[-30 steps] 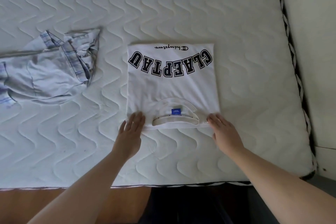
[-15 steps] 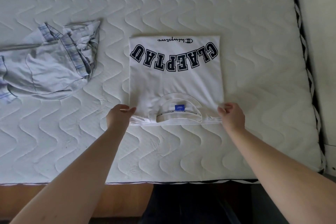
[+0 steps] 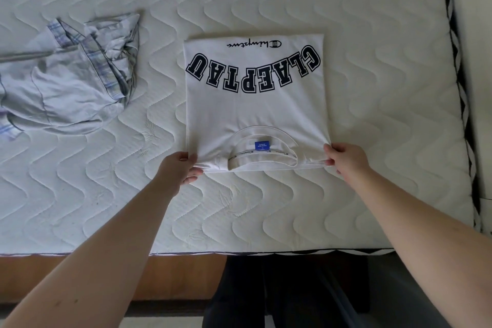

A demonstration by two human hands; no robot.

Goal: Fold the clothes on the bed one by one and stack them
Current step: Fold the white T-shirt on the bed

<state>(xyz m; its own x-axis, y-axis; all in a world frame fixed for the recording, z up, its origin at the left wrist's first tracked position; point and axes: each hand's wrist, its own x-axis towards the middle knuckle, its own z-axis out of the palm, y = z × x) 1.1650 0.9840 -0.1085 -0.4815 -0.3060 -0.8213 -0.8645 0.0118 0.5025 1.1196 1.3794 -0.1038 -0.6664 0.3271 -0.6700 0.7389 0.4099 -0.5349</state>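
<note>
A white T-shirt with dark block letters lies folded into a rectangle in the middle of the mattress, its collar and blue label toward me. My left hand pinches the near left corner of the shirt. My right hand pinches the near right corner. That near edge is lifted slightly off the mattress between the two hands. A crumpled light blue shirt with plaid trim lies unfolded to the left.
The white quilted mattress has a black-and-white piped edge at the right. A wooden bed frame runs along the near side, with my dark-clothed legs in front of it.
Both hands went from lying flat at the shirt's near corners to curling around them and pinching the fabric. The near edge has risen a little. My view has shifted closer.
</note>
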